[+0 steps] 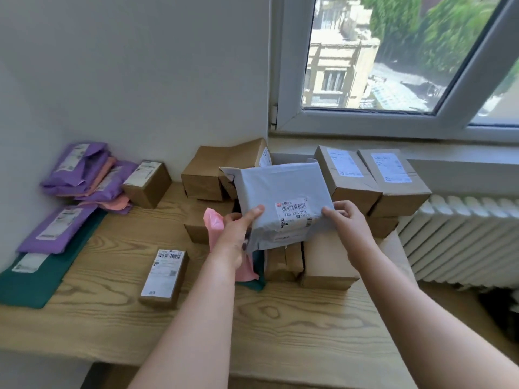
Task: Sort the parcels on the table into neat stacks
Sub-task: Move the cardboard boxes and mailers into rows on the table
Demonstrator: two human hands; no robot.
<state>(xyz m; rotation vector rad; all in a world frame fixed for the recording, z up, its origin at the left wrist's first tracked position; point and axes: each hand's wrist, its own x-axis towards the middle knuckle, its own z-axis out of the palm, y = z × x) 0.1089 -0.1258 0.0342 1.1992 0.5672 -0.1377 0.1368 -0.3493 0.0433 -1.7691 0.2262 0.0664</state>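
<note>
Clamped left grip [238,231] and right grip [351,223] round near corners of the grey parcel [280,189], held it label-up over the brown boxes [328,259] on the worktop [280,318], probably to pick its stack.

grey mailer [280,186] between the hands; purple mailers [81,167] and green mailer [33,282] far left; wood-grain counter [280,318] below.

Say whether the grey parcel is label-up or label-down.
Label-up: the barcode label on the grey parcel faces the camera, between left hand and right hand.
</note>
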